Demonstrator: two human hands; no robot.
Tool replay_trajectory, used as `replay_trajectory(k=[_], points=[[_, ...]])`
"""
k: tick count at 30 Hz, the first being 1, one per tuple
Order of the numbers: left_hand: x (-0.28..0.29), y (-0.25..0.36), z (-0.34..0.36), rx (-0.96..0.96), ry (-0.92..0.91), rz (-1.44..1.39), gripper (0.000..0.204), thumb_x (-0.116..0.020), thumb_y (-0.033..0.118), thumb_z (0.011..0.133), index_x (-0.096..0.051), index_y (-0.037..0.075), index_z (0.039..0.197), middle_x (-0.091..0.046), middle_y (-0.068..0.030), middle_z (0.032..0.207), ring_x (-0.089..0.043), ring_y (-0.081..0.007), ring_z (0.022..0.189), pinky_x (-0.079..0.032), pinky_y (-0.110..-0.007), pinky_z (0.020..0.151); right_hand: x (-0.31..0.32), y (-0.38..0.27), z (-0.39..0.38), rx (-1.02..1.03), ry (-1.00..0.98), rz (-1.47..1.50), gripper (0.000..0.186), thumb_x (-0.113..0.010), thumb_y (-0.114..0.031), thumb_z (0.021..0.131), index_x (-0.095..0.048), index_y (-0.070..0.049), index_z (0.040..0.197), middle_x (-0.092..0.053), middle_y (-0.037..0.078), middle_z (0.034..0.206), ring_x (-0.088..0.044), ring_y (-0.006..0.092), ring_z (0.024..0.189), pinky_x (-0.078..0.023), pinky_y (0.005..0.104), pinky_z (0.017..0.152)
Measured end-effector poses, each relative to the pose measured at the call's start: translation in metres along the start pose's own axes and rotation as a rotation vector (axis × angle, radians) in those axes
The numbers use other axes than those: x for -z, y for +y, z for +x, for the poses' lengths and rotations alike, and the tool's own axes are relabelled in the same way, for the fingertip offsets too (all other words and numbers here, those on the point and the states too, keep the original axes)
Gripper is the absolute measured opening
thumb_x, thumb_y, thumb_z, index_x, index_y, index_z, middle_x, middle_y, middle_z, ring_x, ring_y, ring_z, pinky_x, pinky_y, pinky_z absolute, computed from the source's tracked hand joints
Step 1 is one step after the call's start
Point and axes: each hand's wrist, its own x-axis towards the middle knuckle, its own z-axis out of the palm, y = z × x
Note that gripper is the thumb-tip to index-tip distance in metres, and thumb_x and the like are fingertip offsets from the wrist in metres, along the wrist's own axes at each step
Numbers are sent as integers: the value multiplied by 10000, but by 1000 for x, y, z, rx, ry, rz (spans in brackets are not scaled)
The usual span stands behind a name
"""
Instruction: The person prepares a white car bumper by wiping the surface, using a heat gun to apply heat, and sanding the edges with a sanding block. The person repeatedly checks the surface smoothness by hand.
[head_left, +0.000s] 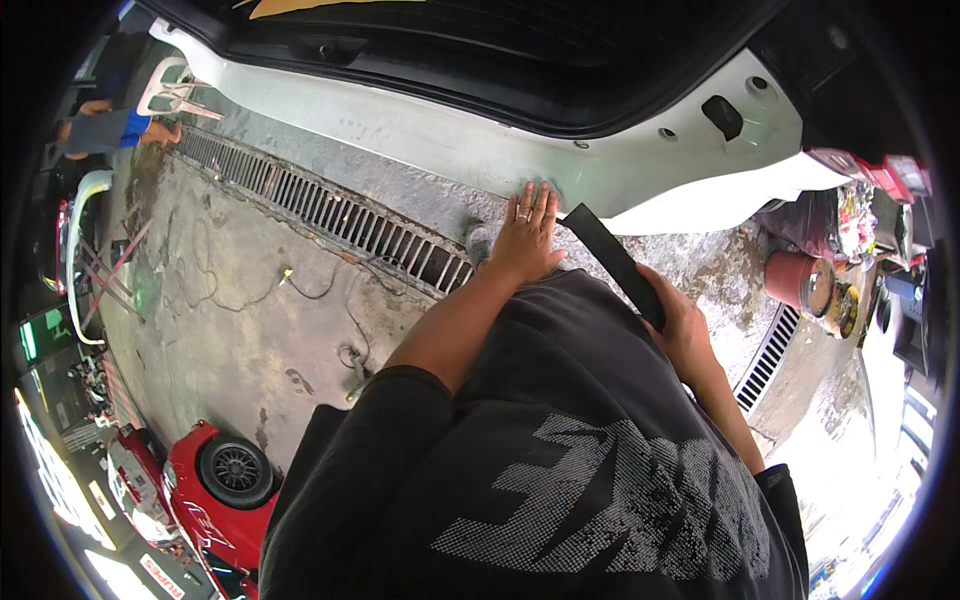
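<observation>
our right hand is closed around a flat, black, matte sanding block, long and rectangular, its far end reaching up to the white car panel. just left of it our left hand lies open, fingers spread flat on the same smooth, dull panel (a ring shows on one finger). below the left hand a ribbed metal drain grate crosses rough, stained concrete. well right of our right hand stands a round reddish bucket; we cannot tell its contents.

I see a stained concrete floor carrying a long metal drain grate, loose cables and a red bucket.
</observation>
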Motion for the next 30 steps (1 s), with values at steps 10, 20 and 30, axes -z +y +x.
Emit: replay_trajectory(k=[10,20,30], points=[[26,-163,11,136,126,141,987,-552,691,1047,-208,97,1755,-212,-147,1830,-166,-432,1684,-180,-687,1317,5,-36,44,14,-81,8,744,-793,-166,910,-531,-200,1605,-725,199,1373,-743,406,1156,-609,469,975],[21,-203,7,377,160,89,964,-539,564,1087,-149,-27,1740,-157,-294,1806,-163,-496,1670,-197,-620,1335,-36,-125,186,-43,-197,-241,564,-768,-230,941,-659,-164,1490,-745,212,1320,-738,417,1158,-585,493,1017],[74,-184,-7,666,-415,-1502,597,-652,444,1081,-624,-86,1354,-613,-287,1473,-730,-360,1184,-621,-537,961,-70,-183,276,-132,-356,-510,522,-713,-322,990,-662,-184,1491,-760,180,1250,-760,395,1100,-599,505,1011]])
